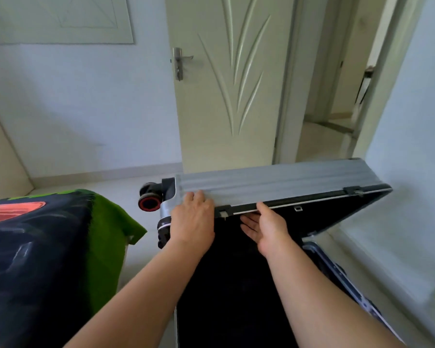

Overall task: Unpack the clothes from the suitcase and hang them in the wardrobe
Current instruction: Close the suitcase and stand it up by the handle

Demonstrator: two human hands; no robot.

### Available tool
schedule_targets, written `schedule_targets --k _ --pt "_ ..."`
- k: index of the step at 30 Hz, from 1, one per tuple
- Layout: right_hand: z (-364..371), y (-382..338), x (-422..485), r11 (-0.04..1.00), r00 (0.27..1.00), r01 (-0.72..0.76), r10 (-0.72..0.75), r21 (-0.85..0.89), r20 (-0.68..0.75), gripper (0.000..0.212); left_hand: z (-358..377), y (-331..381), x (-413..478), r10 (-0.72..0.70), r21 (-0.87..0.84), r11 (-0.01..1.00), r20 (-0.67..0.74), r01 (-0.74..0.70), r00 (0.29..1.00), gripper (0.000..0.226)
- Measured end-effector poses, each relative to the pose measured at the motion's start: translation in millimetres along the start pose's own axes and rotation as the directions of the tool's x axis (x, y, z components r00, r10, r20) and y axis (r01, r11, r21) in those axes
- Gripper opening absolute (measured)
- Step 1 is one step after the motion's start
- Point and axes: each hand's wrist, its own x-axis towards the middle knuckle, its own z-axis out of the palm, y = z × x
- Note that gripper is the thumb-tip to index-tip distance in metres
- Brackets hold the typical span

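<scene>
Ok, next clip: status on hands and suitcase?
Left hand flat on lid shell. Right hand pinching lid rim, thumb over, fingers under. Suitcase half open, interior dark, clothes not discernible. Nothing blocking.

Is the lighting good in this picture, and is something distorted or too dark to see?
Head view: soft, even daylight, no hard shadows; the door leans from wide-angle distortion; the suitcase interior is nearly black, contents unreadable; the patterned cloth is blurred.

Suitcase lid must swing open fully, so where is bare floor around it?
Bare floor lies behind the lid toward the door, and right of it along the wall. Left is crowded: the draped cloth hangs close to the wheels.
</scene>
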Motion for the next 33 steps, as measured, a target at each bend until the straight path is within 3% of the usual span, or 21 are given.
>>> schedule_targets --k 3,9,17,22,25,29,33 --pt "-17.3 13.3 -21.2 0.999 0.999 -0.036 0.036 0.004 -0.032 0.030 -13.2 20.3 -9.7 0.046 -0.053 0.998 0.101 -0.041 0.994 0.036" --pt "-45.3 38.7 -64.8 0.997 0.995 -0.076 0.075 -0.012 -0.071 0.032 5.8 51.4 -34.4 0.148 -0.076 0.987 0.109 -0.140 0.983 0.058" --pt "-110.5 98.9 -90.7 0.991 0.989 -0.097 0.107 0.097 -0.101 0.018 46.2 96.3 -95.1 0.100 -0.061 0.993 -0.003 -0.100 0.995 0.060" --pt "-163.4 174.7 -94.3 0.977 0.968 -0.151 0.177 0.148 -0.180 0.039 76.6 131.6 -135.8 0.121 -0.028 0.992 -0.025 -0.122 0.992 0.066" --pt "-199.0 209.8 -100.0 0.966 0.954 -0.224 0.245 0.130 -0.171 0.042 115.0 143.8 -168.3 0.116 -0.034 0.993 0.001 -0.116 0.993 0.065" --pt "-230.6 233.5 -102.6 0.949 0.946 -0.313 0.315 0.043 -0.081 0.043 157.5 156.4 -202.1 0.117 -0.006 0.993 -0.152 -0.119 0.981 0.049" --pt "-251.9 248.7 -94.6 0.923 0.927 -0.376 0.375 -0.086 -0.025 0.046 176.8 166.0 -219.6 0.105 0.014 0.994 -0.157 -0.104 0.982 0.043"
